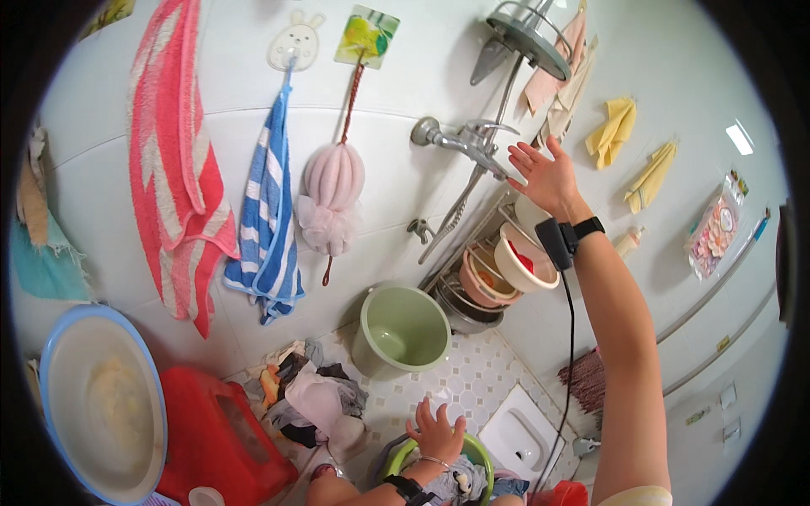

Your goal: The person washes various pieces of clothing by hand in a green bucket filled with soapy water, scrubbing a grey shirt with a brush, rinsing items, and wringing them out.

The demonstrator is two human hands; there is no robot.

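Note:
My right hand is raised with its fingers apart and holds nothing, close beside the outlet of the chrome shower mixer tap on the wall. Low in the view, my left hand hovers with spread fingers over a green basin of grey clothes. A black device is strapped on each wrist. Left of that basin, a heap of mixed clothes lies on the tiled floor. Against the wall behind stands a pale green bucket, with no clothes visible inside.
A squat toilet is set in the floor at right. A rack of stacked basins stands in the corner. At left are a red plastic container and a blue-rimmed basin. Towels and a bath sponge hang above.

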